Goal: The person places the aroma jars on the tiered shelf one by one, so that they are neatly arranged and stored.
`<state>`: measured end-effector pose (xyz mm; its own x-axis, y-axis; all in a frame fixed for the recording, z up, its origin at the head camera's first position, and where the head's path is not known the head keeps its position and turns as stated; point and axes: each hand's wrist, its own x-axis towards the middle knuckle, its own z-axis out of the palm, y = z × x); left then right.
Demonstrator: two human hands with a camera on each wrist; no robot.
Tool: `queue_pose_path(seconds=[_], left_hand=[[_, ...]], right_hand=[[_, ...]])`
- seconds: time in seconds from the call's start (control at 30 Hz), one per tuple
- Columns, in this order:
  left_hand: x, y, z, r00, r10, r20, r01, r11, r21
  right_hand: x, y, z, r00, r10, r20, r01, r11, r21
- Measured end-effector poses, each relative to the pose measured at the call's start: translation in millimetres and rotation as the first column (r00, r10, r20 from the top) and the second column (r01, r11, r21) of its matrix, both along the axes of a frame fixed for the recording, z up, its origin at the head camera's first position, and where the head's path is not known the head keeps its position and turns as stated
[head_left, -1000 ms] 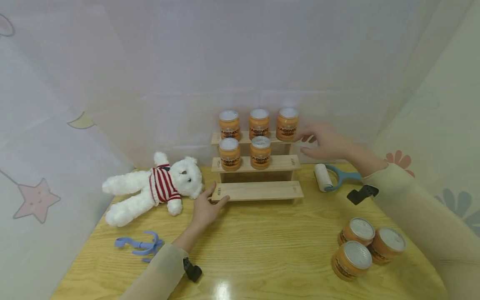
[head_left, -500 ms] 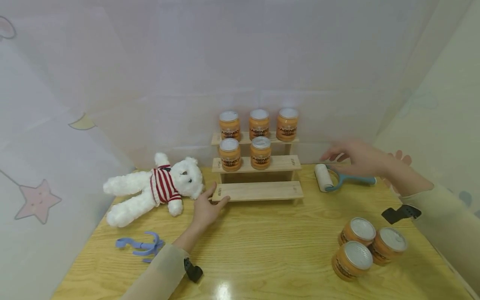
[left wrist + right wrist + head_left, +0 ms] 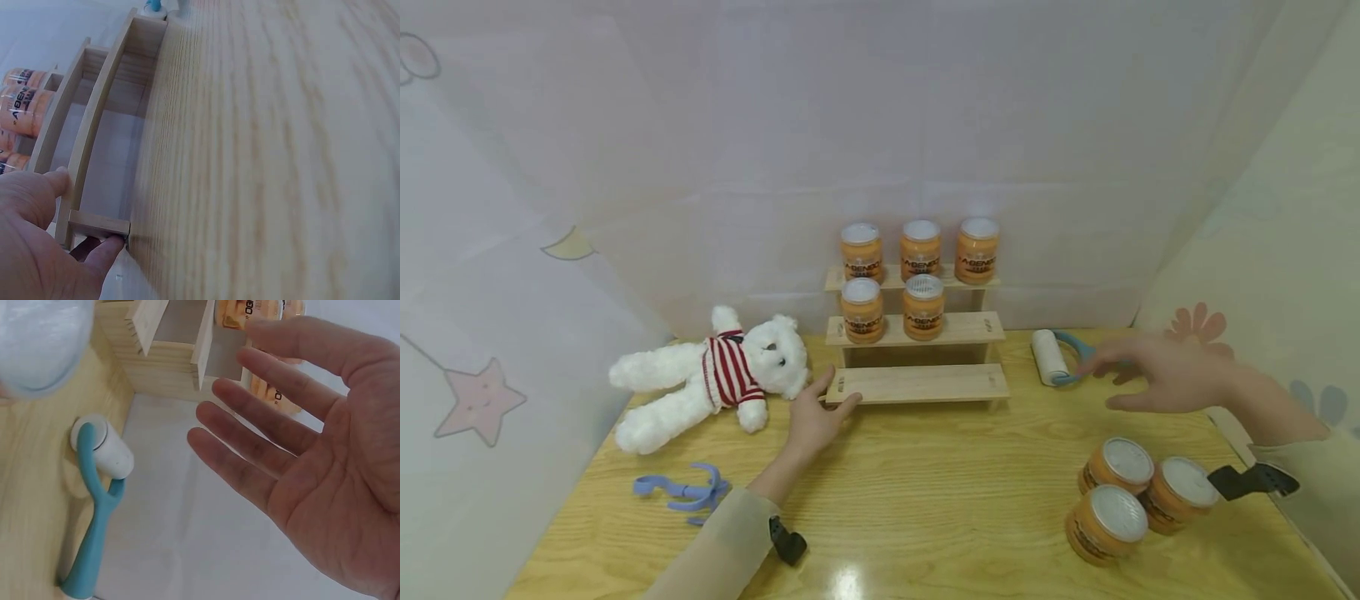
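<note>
A three-tier wooden display rack (image 3: 917, 383) stands on the table. My left hand (image 3: 812, 423) grips its left end; in the left wrist view the thumb lies on the lowest shelf board (image 3: 94, 134) and the fingers bend behind the end leg. Three orange jars with silver lids, one a jar (image 3: 977, 252) at the right, stand on the top shelf. Two more, including a jar (image 3: 923, 310), are on the middle shelf. My right hand (image 3: 1172, 375) holds nothing and hovers with spread fingers (image 3: 250, 465) over the lint roller's handle. Three jars (image 3: 1107, 523) are clustered nearest below it.
A blue-handled lint roller (image 3: 1051, 358) lies right of the rack. On the left lie a white teddy bear (image 3: 730, 371) in a striped sweater and a purple clawed plastic tool (image 3: 688, 492). Printed cloth (image 3: 880, 125) hangs behind the table (image 3: 925, 500).
My right hand has drawn away from the top-right jar, moving right and toward me past the lint roller. My left hand has stayed on the rack.
</note>
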<state>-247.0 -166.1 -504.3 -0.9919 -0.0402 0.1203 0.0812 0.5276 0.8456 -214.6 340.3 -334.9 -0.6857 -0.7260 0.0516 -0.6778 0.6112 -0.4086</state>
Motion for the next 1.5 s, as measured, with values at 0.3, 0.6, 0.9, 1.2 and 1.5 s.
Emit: queue_pose_path(seconds=[0.3, 0.6, 0.9, 1.2, 1.5], left_hand=[[1.4, 1.3, 3.6, 1.0, -0.008, -0.009, 0.008, 1.0, 0.006], [-0.5, 0.5, -2.1, 1.0, 0.0, 0.014, 0.0, 1.0, 0.013], [0.5, 1.5, -1.1, 1.0, 0.007, -0.01, -0.007, 1.0, 0.013], [0.8, 1.7, -1.1, 1.0, 0.0, -0.006, 0.0, 1.0, 0.027], [0.3, 0.0, -1.8, 1.0, -0.01, 0.008, 0.009, 0.999, 0.042]], right_hand=[[17.2, 17.8, -17.8, 0.978, -0.028, 0.207, 0.023, 0.999, 0.027], [23.7, 18.6, -29.4, 0.92, -0.029, 0.39, 0.01, 0.999, 0.051], [30.2, 13.3, -39.8, 0.883, -0.062, 0.466, 0.04, 0.998, 0.057], [29.9, 8.6, -48.1, 0.949, -0.011, 0.315, -0.023, 0.994, 0.103], [25.7, 6.3, -41.5, 0.971, -0.016, 0.238, -0.009, 0.994, 0.106]])
